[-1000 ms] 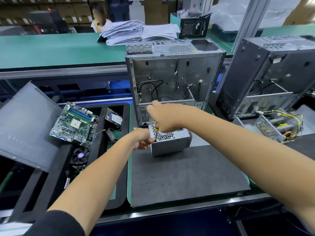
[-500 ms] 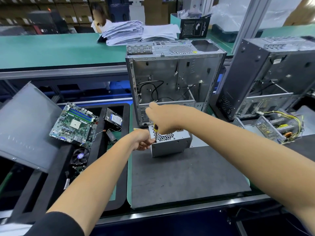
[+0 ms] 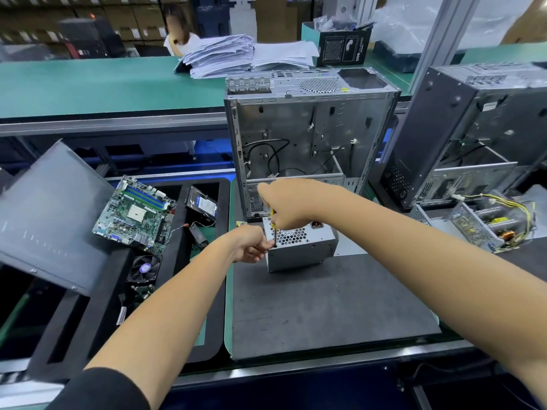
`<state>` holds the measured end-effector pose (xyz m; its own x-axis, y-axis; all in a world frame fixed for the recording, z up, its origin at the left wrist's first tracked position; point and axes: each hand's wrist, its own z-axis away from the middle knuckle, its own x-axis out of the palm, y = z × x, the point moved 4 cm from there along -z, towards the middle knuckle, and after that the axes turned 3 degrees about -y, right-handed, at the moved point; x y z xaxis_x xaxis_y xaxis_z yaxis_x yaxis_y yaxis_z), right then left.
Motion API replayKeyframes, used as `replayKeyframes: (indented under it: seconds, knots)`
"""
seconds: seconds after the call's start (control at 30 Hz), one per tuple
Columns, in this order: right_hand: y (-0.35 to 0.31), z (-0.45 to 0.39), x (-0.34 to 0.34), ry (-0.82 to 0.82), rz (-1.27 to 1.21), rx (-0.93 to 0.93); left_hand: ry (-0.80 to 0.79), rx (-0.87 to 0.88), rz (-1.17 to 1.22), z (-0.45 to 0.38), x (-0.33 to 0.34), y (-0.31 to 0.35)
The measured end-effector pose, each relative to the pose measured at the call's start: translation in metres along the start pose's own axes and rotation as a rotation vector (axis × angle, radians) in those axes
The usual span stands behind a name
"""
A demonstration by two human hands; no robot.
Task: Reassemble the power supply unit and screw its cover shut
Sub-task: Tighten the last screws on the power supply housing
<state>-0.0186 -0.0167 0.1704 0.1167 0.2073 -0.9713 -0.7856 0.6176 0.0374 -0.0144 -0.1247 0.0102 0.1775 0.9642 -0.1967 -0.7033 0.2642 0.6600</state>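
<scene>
The power supply unit sits at the centre of the frame on the dark mat covering the tabletop, its perforated face up. The right hand is clamped around a yellow-handled screwdriver whose tip stands at the unit's near-left top corner. The left hand has its fingers curled against that corner, steadying the box. It looks like a stiff sheet-metal box, fairly heavy and smooth-sided; I judge it is best held by its solid corners and edges, not the vent grille.
</scene>
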Motion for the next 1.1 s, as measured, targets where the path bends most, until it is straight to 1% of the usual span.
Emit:
replayKeyframes:
  seconds: [0.07,0.23,0.33,0.43,0.53,0.67,0.8,0.93,1.03,1.1]
  knots:
    - [0.0,-0.002,0.0,-0.005,-0.039,-0.009,0.003,0.003,-0.004,0.0,0.001,0.0]
    - [0.003,-0.005,-0.002,0.128,-0.146,0.047,0.005,0.01,-0.006,0.0,0.002,0.001]
    - [0.007,-0.008,0.0,0.158,-0.164,0.092,-0.004,0.014,-0.012,-0.001,0.002,0.001]
    - [0.006,-0.01,0.0,0.15,-0.192,0.068,-0.038,0.039,0.012,0.001,0.001,-0.001]
    - [-0.001,-0.013,-0.001,0.206,-0.29,0.028,-0.048,0.102,0.027,0.007,-0.003,-0.004]
    - [-0.02,-0.027,-0.012,0.307,-0.431,0.005,0.081,0.23,0.052,0.022,-0.023,-0.008]
    - [-0.056,-0.053,-0.013,0.346,-0.503,-0.052,0.215,0.262,0.112,0.041,-0.063,-0.031]
    - [-0.098,-0.086,0.009,0.252,-0.539,-0.102,0.372,0.21,0.102,0.058,-0.105,-0.077]
    - [-0.126,-0.112,0.037,0.169,-0.575,-0.087,0.487,0.16,-0.039,0.057,-0.128,-0.115]
    - [-0.14,-0.128,0.061,0.086,-0.622,-0.069,0.538,0.115,-0.137,0.052,-0.131,-0.139]
